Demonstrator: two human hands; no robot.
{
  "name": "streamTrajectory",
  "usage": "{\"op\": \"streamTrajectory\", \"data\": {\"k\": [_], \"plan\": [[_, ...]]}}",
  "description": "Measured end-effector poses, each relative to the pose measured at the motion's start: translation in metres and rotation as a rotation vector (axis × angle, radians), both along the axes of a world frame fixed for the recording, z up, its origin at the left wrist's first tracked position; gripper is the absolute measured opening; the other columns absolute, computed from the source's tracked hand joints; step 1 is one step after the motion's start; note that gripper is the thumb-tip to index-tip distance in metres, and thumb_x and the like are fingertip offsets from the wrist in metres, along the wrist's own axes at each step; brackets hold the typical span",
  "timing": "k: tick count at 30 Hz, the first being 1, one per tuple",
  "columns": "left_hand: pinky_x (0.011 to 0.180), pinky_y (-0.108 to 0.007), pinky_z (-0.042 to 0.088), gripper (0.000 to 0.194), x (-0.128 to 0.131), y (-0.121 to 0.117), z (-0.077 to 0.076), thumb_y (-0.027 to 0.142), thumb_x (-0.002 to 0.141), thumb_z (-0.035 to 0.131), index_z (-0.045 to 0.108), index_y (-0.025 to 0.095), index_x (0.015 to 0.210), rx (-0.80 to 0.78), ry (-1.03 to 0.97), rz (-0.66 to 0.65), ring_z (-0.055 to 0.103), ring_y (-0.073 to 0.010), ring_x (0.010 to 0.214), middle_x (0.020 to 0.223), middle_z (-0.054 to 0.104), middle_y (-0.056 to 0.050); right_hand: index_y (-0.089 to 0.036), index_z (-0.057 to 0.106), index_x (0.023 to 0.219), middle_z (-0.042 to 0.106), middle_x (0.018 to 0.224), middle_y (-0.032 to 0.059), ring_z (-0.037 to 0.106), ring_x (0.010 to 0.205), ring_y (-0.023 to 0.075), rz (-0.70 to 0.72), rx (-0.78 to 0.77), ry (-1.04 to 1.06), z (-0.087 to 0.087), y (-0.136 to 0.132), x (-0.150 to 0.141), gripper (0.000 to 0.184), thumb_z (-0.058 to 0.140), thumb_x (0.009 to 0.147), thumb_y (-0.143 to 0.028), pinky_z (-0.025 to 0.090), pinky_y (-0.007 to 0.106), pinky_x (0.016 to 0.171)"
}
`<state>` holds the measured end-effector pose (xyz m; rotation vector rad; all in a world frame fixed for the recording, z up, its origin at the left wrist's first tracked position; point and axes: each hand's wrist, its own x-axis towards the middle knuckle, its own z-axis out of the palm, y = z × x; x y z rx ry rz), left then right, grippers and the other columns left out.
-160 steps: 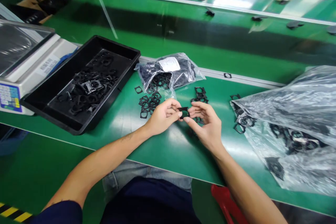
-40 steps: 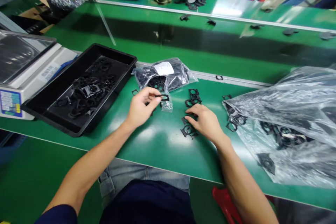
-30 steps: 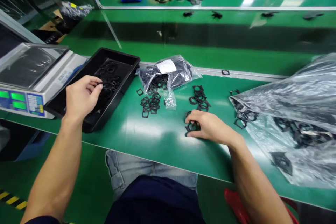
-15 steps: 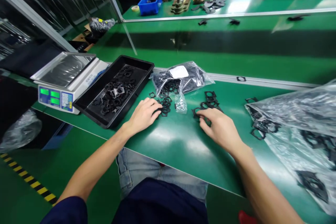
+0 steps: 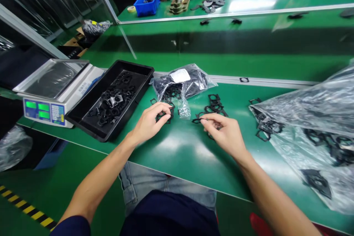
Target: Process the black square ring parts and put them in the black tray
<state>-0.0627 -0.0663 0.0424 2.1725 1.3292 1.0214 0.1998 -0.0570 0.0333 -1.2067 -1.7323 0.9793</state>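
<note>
My right hand [image 5: 227, 132] pinches a thin black ring-shaped plate [image 5: 196, 120] between thumb and forefinger, just above the green table. A loose pile of similar black plates [image 5: 214, 105] lies right behind it. My left hand [image 5: 151, 123] rests by another small pile of black plates [image 5: 171, 110], its thumb and forefinger drawn together. Whatever those fingers hold, if anything, is hidden. Between and behind the hands lies a clear plastic bag [image 5: 193, 81] of black parts with a white label.
On the left stand a black tray [image 5: 143, 67] of black parts and a weighing scale [image 5: 44, 108]. Plastic bags [image 5: 304, 114] with black plates spread over the right side. A metal rail [image 5: 271, 82] crosses behind. Across the bench, a person works near a blue bin [image 5: 146, 7].
My right hand has drawn a black ring-shaped plate away from its pile, toward the left. My left hand stays at its pile, thumb and forefinger closer together. The view has shifted slightly right.
</note>
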Motion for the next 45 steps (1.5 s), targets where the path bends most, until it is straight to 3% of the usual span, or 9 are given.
{"op": "streamTrajectory", "data": {"k": [4, 7, 10, 14, 17, 19, 23, 30, 45], "plan": [[0.087, -0.031, 0.055, 0.014, 0.034, 0.011, -0.001, 0.026, 0.093, 0.062, 0.065, 0.018, 0.104, 0.126, -0.136, -0.014, 0.068, -0.0175, 0.093, 0.101, 0.072, -0.007, -0.019, 0.074, 0.086, 0.073, 0.077, 0.0047, 0.07, 0.065, 0.0186, 0.01, -0.177, 0.233, -0.003, 0.002, -0.006, 0.034, 0.074, 0.082, -0.053, 0.059, 0.032, 0.065], [0.088, -0.032, 0.056, 0.023, 0.054, 0.02, -0.013, 0.029, 0.094, 0.062, 0.065, 0.018, 0.114, 0.229, -0.18, -0.04, 0.07, -0.0178, 0.093, 0.106, 0.074, -0.009, -0.02, 0.072, 0.089, 0.072, 0.078, 0.004, 0.072, 0.07, 0.0188, -0.011, -0.221, 0.293, -0.007, 0.004, -0.006, 0.035, 0.078, 0.079, -0.053, 0.061, 0.034, 0.072], [0.093, -0.037, 0.057, 0.021, 0.06, 0.023, -0.03, 0.029, 0.095, 0.06, 0.066, 0.018, 0.112, 0.331, -0.168, -0.029, 0.071, -0.0205, 0.101, 0.107, 0.075, -0.01, -0.02, 0.073, 0.099, 0.073, 0.084, 0.005, 0.072, 0.079, 0.0201, -0.004, -0.203, 0.264, -0.01, 0.004, -0.005, 0.037, 0.08, 0.077, -0.05, 0.061, 0.034, 0.076], [0.092, -0.036, 0.056, 0.021, 0.052, 0.021, -0.046, 0.027, 0.094, 0.063, 0.067, 0.019, 0.113, 0.355, -0.131, -0.029, 0.071, -0.0206, 0.101, 0.106, 0.075, -0.01, -0.021, 0.077, 0.09, 0.07, 0.075, 0.003, 0.063, 0.066, 0.0162, -0.103, -0.074, 0.083, -0.012, 0.002, -0.005, 0.025, 0.076, 0.082, -0.044, 0.056, 0.03, 0.065], [0.091, -0.036, 0.056, 0.023, 0.049, 0.018, -0.046, 0.028, 0.094, 0.063, 0.067, 0.02, 0.115, 0.336, -0.132, -0.039, 0.071, -0.0206, 0.101, 0.107, 0.075, -0.009, -0.021, 0.076, 0.077, 0.066, 0.068, 0.0021, 0.056, 0.059, 0.0147, -0.173, -0.048, 0.027, -0.012, 0.002, -0.007, 0.023, 0.075, 0.082, -0.044, 0.05, 0.029, 0.057], [0.091, -0.037, 0.056, 0.025, 0.05, 0.016, -0.045, 0.03, 0.095, 0.062, 0.068, 0.02, 0.117, 0.316, -0.11, -0.052, 0.071, -0.0208, 0.1, 0.108, 0.075, -0.01, -0.02, 0.073, 0.074, 0.064, 0.063, 0.001, 0.054, 0.053, 0.014, -0.176, -0.144, 0.095, -0.01, 0.002, -0.008, 0.028, 0.077, 0.08, -0.048, 0.048, 0.028, 0.052], [0.09, -0.037, 0.056, 0.025, 0.054, 0.015, -0.045, 0.033, 0.097, 0.06, 0.069, 0.02, 0.117, 0.313, -0.031, -0.104, 0.071, -0.0205, 0.099, 0.109, 0.076, -0.009, -0.019, 0.069, 0.07, 0.063, 0.056, -0.0004, 0.054, 0.047, 0.0122, -0.081, -0.381, 0.24, -0.007, 0.004, -0.012, 0.038, 0.08, 0.074, -0.056, 0.048, 0.026, 0.049], [0.09, -0.037, 0.055, 0.023, 0.056, 0.014, -0.047, 0.027, 0.098, 0.057, 0.069, 0.021, 0.116, 0.309, -0.047, -0.17, 0.07, -0.0195, 0.097, 0.108, 0.075, -0.009, -0.018, 0.066, 0.062, 0.063, 0.056, -0.0001, 0.054, 0.047, 0.0104, 0.017, -0.566, 0.365, -0.006, 0.006, -0.013, 0.041, 0.08, 0.075, -0.054, 0.047, 0.024, 0.049], [0.096, -0.039, 0.057, 0.024, 0.058, 0.012, -0.047, 0.02, 0.094, 0.059, 0.065, 0.019, 0.117, 0.225, -0.102, -0.199, 0.068, -0.0205, 0.105, 0.111, 0.07, -0.01, -0.018, 0.067, 0.061, 0.061, 0.052, -0.0025, 0.052, 0.045, 0.0088, -0.024, -0.601, 0.475, -0.008, 0.007, -0.012, 0.037, 0.086, 0.07, -0.048, 0.044, 0.022, 0.048]]}}
